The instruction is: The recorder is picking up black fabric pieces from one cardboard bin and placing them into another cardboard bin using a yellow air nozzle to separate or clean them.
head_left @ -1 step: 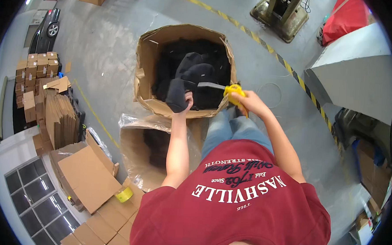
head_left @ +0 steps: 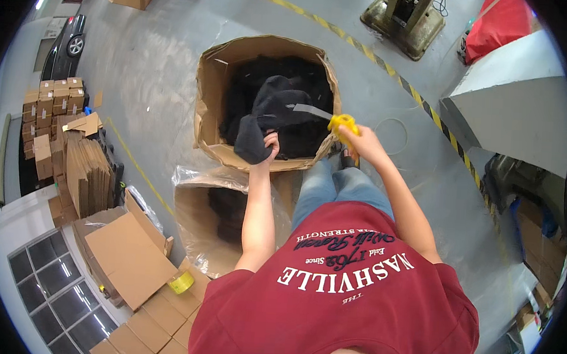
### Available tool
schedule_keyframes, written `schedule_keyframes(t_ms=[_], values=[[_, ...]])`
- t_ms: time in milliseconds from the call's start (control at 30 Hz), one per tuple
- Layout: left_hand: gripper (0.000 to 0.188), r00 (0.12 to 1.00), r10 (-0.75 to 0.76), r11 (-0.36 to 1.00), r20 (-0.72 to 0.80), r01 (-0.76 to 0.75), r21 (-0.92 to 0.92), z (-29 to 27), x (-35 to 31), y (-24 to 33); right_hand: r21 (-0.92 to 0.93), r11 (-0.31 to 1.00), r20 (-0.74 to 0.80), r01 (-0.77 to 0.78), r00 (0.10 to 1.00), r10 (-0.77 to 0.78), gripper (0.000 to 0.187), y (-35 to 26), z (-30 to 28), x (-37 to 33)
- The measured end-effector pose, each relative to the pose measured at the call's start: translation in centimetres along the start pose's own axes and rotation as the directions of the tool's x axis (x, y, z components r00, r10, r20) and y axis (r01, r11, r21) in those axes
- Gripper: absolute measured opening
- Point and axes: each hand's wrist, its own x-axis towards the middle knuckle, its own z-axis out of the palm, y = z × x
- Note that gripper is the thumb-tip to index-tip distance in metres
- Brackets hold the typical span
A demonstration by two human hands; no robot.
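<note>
Standing stacked at far left are brown cartons [head_left: 53,104], with a bundle of flattened cardboard [head_left: 88,173] nearer me. Next, a plastic-lined box [head_left: 189,207] contains dark material [head_left: 226,206]. My left hand [head_left: 271,145] is over the near side of a large open carton [head_left: 213,77], fingers curled closed on the right edge of a black cloth piece [head_left: 252,140]. More black pieces [head_left: 308,79] lie inside that carton. Rightward, my right hand [head_left: 364,145] has its fingers wrapped around a yellow-handled tool [head_left: 341,123]; its grey blade points left over the black pieces, contact unclear. Striped floor tape [head_left: 437,121] runs beyond.
</note>
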Motion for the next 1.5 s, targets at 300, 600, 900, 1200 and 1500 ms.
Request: schedule_keyframes(t_ms=[300,600,900,1200,1500], values=[[0.033,0.939,0.177,0.751,-0.294,0.065,0.657,2.5,-2.8,-0.8,0.013,0.996,0.109,-0.089,0.990,0.087,0.048,0.6,-1.8,0.4],[0.032,0.909,0.412,-0.141,0.067,-0.009,0.990,4.5,-1.3,3.9,-0.306,0.949,-0.073,0.075,0.992,-0.102,0.052,-4.0,0.3,1.0],[0.033,0.740,0.661,-0.188,0.128,-0.002,0.982,4.1,-4.9,4.9,-0.055,0.998,0.234,-0.031,0.971,0.043,0.049,-2.6,2.1,3.1],[0.067,0.265,0.962,-0.229,0.057,0.679,0.697,0.4,-29.3,15.0,-0.004,0.972,0.203,-0.236,0.951,0.232,0.043,0.6,-0.2,3.1],[0.045,0.886,0.398,-0.777,0.236,0.189,0.601,-7.4,-2.5,16.7,0.118,0.888,0.316,-0.444,0.865,0.390,0.045,6.6,5.8,4.3]])
